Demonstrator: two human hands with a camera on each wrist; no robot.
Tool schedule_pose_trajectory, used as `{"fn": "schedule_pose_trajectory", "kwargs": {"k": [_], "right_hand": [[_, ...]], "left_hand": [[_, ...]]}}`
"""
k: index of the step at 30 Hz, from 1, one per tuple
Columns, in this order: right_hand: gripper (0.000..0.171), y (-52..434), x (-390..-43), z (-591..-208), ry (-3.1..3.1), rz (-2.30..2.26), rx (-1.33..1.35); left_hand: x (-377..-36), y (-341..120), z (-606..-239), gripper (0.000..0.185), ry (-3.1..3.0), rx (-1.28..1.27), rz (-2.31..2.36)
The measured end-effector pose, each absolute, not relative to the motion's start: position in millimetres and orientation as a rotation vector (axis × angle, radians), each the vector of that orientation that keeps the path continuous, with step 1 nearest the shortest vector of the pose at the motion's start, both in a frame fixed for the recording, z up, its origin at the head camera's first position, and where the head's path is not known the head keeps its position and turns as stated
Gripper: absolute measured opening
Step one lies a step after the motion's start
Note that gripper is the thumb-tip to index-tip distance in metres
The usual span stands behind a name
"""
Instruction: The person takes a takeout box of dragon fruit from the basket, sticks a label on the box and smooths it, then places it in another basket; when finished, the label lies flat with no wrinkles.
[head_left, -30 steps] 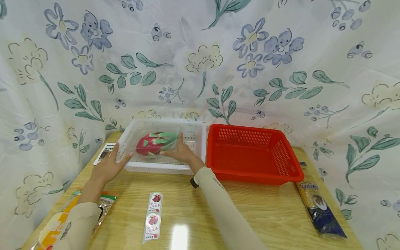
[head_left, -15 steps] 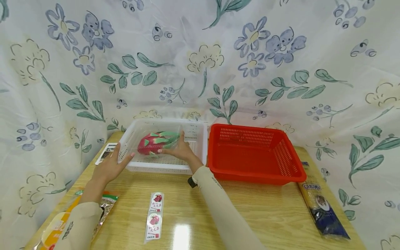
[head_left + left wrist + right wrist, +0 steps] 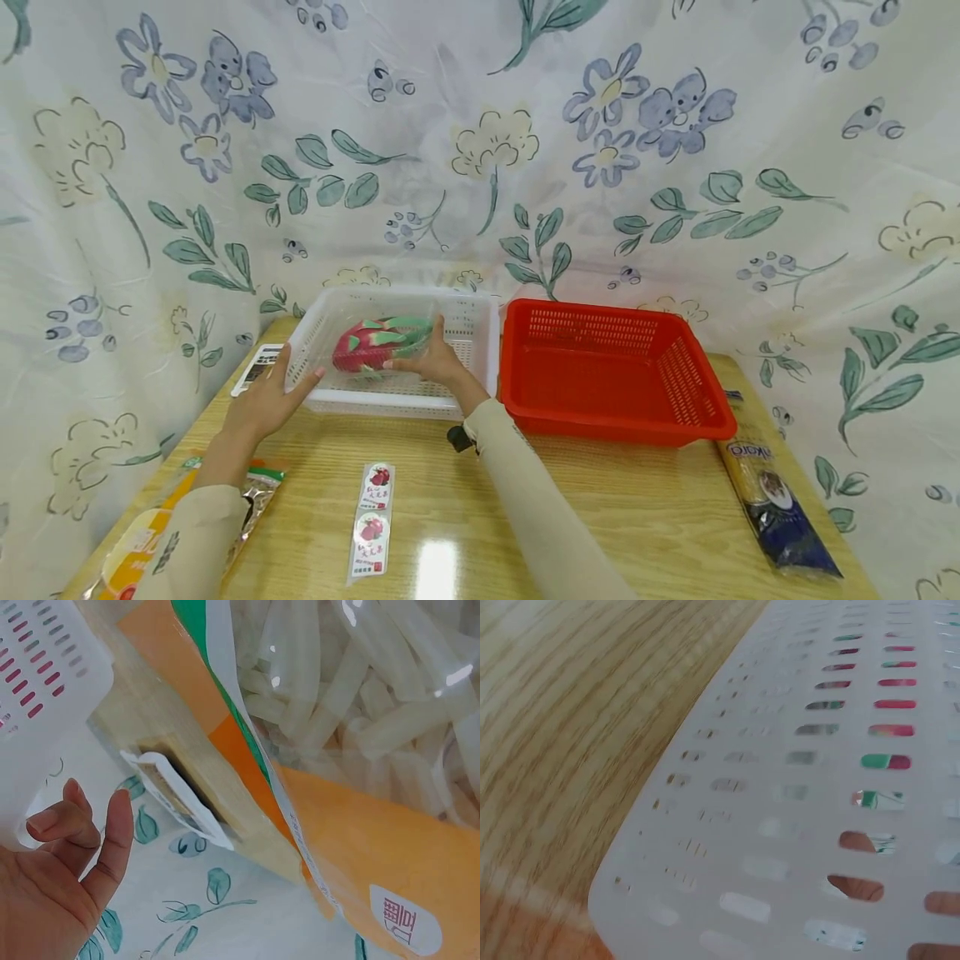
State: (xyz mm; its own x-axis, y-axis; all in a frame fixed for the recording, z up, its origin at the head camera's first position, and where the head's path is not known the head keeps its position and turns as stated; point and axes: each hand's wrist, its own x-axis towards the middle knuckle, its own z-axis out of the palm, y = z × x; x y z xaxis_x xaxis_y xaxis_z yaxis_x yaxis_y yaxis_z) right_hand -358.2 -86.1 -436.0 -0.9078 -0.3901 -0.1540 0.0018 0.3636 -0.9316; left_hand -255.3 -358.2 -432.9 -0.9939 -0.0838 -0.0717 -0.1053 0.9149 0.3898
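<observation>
At the far left, a bag of pale noodles (image 3: 142, 533) lies on the tabletop (image 3: 600, 517). The left hand (image 3: 262, 400) is open, fingers relaxed beside the white basket (image 3: 465, 312). The boxed dragon fruit (image 3: 378, 342) already sits in that basket, the right hand (image 3: 431, 360) grasping its right end; letting go seems to remain. The red basket (image 3: 675, 417) stands alongside. Only the left wrist view shows the noodles clearly; the right wrist view shows pink through the slots.

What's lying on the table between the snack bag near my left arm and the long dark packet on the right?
In the head view, a sticker strip with two fruit labels lies on the wooden table between the snack bag and the dark packet; the right forearm also crosses that stretch.
</observation>
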Motion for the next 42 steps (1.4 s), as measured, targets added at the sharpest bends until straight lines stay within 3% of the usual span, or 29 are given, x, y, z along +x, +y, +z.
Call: {"fn": "schedule_pose_trajectory", "kwargs": {"k": [42], "right_hand": [[0.125, -52.7, -348.0, -418.1, 2.219, -1.803, -0.414]], "left_hand": [[-256.9, -361.8, -428.6, 0.094, 2.978, -0.087, 0.612]]}}
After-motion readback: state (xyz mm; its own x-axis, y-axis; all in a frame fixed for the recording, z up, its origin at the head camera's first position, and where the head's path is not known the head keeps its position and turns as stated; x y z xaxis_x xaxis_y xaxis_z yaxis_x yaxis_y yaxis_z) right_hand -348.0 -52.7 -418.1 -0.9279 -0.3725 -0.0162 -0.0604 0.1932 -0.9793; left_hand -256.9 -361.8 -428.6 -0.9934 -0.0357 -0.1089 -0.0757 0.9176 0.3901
